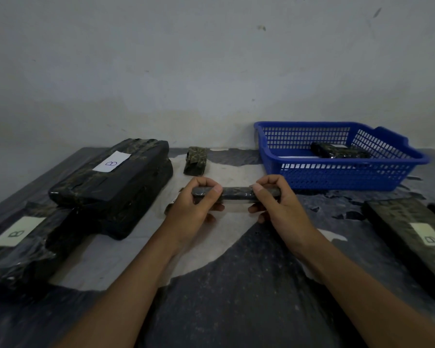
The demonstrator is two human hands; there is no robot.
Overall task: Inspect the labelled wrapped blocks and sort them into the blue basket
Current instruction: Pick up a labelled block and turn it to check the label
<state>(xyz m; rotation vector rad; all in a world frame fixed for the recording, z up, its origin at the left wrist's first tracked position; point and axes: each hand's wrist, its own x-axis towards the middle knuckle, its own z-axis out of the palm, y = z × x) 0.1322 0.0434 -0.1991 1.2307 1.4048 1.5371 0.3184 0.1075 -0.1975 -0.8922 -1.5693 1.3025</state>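
1. Step in hand: inspection. Narrow wrapped block [236,193] held edge-on above the table [236,285], between the 2 hands, near the front wall of the blue basket [337,177].
2. Left hand [195,204] curled round the block's left end, thumb on top; right hand [278,204] gripping the right end likewise.
3. No label visible on the held block; possibly on the face turned away, cannot tell from this angle.
4. Basket already holding 1 dark wrapped block [339,150], with something white beneath.
5. Still on the table: 2 large blocks at left, each labelled B [112,162] [16,233], 1 small unlabelled bundle [195,160], 1 labelled flat block [412,237] at right.
6. Next move, as judged: rotate block to expose label, read it, then carry right and forward over the basket rim and set down beside the block inside.
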